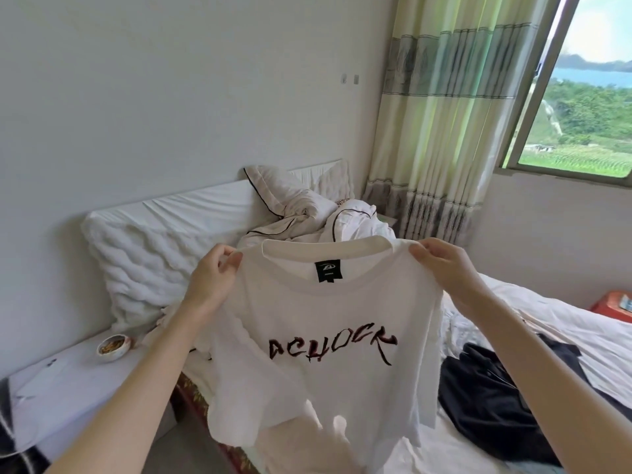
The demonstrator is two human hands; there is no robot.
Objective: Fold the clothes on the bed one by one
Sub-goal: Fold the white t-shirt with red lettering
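Observation:
A white T-shirt with dark red lettering and a black neck label hangs in the air over the bed. My left hand pinches its left shoulder, and my right hand pinches its right shoulder, so the shirt is spread out facing me. A dark garment lies crumpled on the sheet at the right. The shirt hides part of the bed behind it.
A rumpled duvet and a white pillow lie at the head of the bed. A white bedside table at left carries a small bowl. A red stool stands far right, under the curtained window.

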